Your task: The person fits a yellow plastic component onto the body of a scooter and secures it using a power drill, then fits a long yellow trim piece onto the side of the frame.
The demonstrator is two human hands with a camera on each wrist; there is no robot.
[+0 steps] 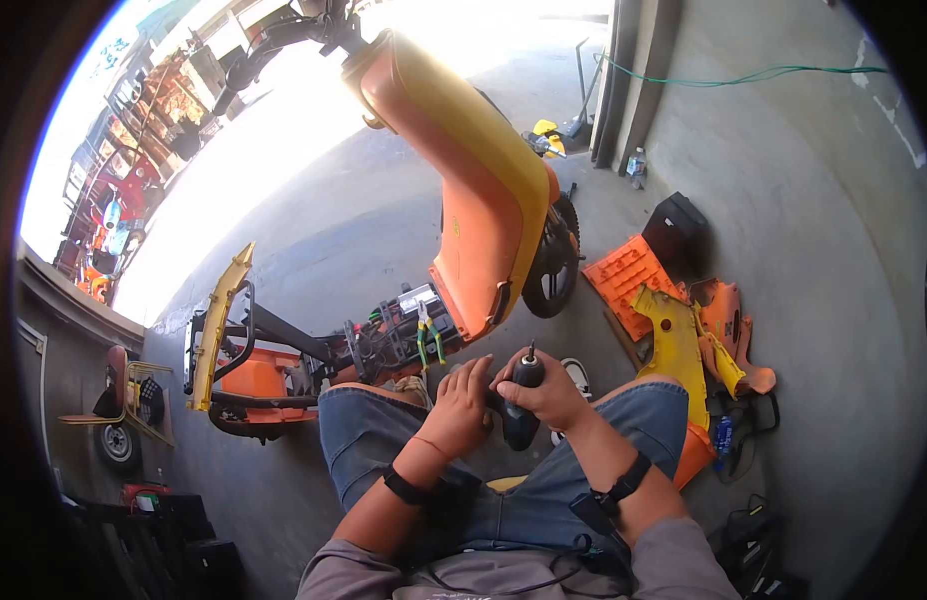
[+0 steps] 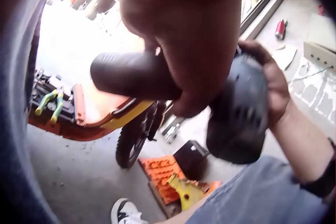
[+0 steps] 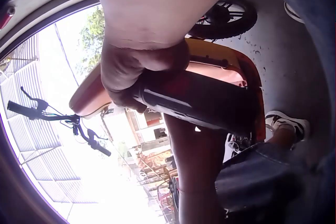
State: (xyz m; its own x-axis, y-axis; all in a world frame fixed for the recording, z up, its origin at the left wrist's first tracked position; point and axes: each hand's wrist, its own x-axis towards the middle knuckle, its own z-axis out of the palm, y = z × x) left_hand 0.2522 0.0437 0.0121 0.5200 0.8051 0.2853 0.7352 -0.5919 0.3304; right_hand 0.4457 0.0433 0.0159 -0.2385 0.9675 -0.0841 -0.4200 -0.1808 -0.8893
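A dark cordless drill (image 1: 527, 374) is held in front of my lap, its chuck and bit pointing away from me. My right hand (image 1: 556, 393) grips it from the right, around the body. From the other side, my left hand (image 1: 462, 405) wraps a dark cylindrical part (image 2: 126, 74) of the tool in the left wrist view; its fingertips are partly hidden. The vented rear of the drill (image 2: 239, 114) shows beside it. Just beyond the left hand, green-handled pliers (image 1: 427, 335) lie on the frame of an orange and yellow scooter (image 1: 484, 220).
Orange and yellow body panels (image 1: 674, 345) lie on the floor to the right, beside a black box (image 1: 676, 230). A yellow-edged rear rack (image 1: 222, 325) stands at the left. Behind it are a chair (image 1: 114, 390) and a loose wheel (image 1: 118, 447).
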